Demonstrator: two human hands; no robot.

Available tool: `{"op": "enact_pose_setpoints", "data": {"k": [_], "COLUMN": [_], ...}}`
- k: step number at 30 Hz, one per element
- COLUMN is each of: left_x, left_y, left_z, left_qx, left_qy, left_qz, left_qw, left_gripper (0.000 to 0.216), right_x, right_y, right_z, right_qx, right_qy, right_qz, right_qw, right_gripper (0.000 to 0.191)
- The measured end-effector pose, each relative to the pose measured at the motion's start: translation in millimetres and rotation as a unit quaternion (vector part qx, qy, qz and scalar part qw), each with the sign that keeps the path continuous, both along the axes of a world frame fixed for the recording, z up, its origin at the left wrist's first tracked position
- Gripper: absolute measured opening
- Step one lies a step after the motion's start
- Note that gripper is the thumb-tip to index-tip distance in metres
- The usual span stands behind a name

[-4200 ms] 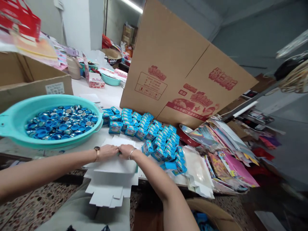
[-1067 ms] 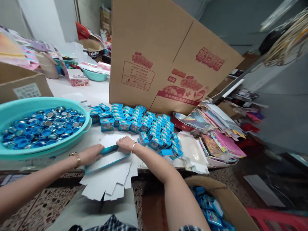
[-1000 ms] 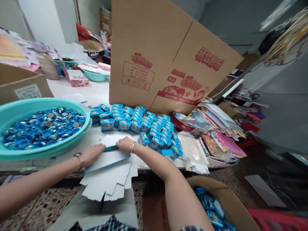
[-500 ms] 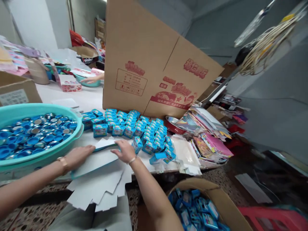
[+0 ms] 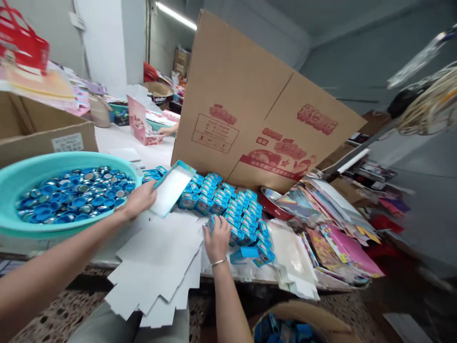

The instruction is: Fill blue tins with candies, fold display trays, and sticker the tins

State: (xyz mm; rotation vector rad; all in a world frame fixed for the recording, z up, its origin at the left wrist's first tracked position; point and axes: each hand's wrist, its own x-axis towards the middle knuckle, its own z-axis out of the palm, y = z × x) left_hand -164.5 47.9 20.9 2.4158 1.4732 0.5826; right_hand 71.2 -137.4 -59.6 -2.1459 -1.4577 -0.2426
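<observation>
My left hand is closed on a folded shallow tray box, white inside with a teal rim, and holds it tilted above the table. My right hand reaches into the rows of small blue boxes, its fingers curled over one at the near edge of the group. A stack of flat white card blanks lies below both hands and hangs over the table's front edge.
A teal basin of blue and silver caps sits at left. A big tilted cardboard carton stands behind the boxes. A red bowl and colourful packets lie right. Another person's hand shows far back. A carton sits on the floor.
My left hand has lifted the tray box off the blanks and up toward the basin. My right hand let go of it and moved right onto the small blue boxes.
</observation>
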Motion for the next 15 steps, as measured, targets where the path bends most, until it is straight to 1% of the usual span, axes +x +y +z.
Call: {"op": "enact_pose_setpoints", "data": {"k": [1,2,3,4,5,6,7,8,9,10,11,12,13,14,15], "left_x": [10.8,20.6,28.4,33.7,35.6,33.7,28.4,20.2,10.4,0.3,-8.8,-16.2,-21.3,-24.4,-25.9], "left_y": [11.8,19.1,20.3,14.8,3.1,-13.1,-31.5,-49.6,-65.4,-77.6,-85.8,-90.1,-91.1,-89.6,-86.5], "left_z": [14.0,23.1,26.4,23.2,13.3,-3.3,-25.7,-52.5,-81.5,-110.1,-135.9,-156.9,-172.1,-181.3,-185.2], "left_qx": [0.004,0.009,0.02,0.036,0.055,0.076,0.09,0.09,0.084,0.077,0.063,0.049,0.039,0.024,0.006], "left_qy": [-0.003,-0.005,-0.009,-0.015,-0.021,-0.028,-0.034,-0.033,-0.03,-0.026,-0.024,-0.029,-0.038,-0.047,-0.057], "left_qz": [0.004,0.011,0.016,0.015,0.012,-0.007,-0.027,-0.039,-0.041,-0.024,0.01,0.028,0.03,0.038,0.044], "left_qw": [1.0,1.0,1.0,0.999,0.998,0.997,0.995,0.995,0.995,0.996,0.998,0.998,0.998,0.998,0.997], "left_gripper": [0.042,0.042,0.042,0.043,0.045,0.05,0.057,0.065,0.077,0.088,0.097,0.101,0.101,0.1,0.099], "right_x": [-11.5,-22.5,-32.1,-39.7,-45.1,-48.4,-50.0,-50.4,-50.1,-49.5,-48.6,-47.5,-46.1,-44.3,-42.1], "right_y": [0.3,0.4,0.3,-0.1,-0.7,-1.5,-2.4,-3.3,-4.2,-5.0,-5.6,-6.0,-6.0,-5.4,-4.4], "right_z": [-0.5,-2.7,-6.8,-12.5,-19.4,-26.8,-34.0,-40.3,-45.0,-47.6,-48.1,-46.6,-43.6,-39.7,-35.4], "right_qx": [0.001,-0.015,-0.047,-0.09,-0.134,-0.169,-0.193,-0.205,-0.209,-0.208,-0.206,-0.204,-0.201,-0.196,-0.189], "right_qy": [0.011,0.026,0.041,0.055,0.067,0.075,0.08,0.081,0.078,0.07,0.057,0.041,0.023,0.005,-0.01], "right_qz": [0.018,0.038,0.052,0.053,0.042,0.024,0.008,-0.002,-0.005,-0.004,0.0,0.005,0.011,0.015,0.018], "right_qw": [1.0,0.999,0.997,0.993,0.988,0.982,0.978,0.975,0.975,0.976,0.977,0.978,0.979,0.98,0.982], "right_gripper": [0.045,0.047,0.053,0.064,0.078,0.092,0.1,0.104,0.103,0.1,0.097,0.093,0.091,0.089,0.086]}}
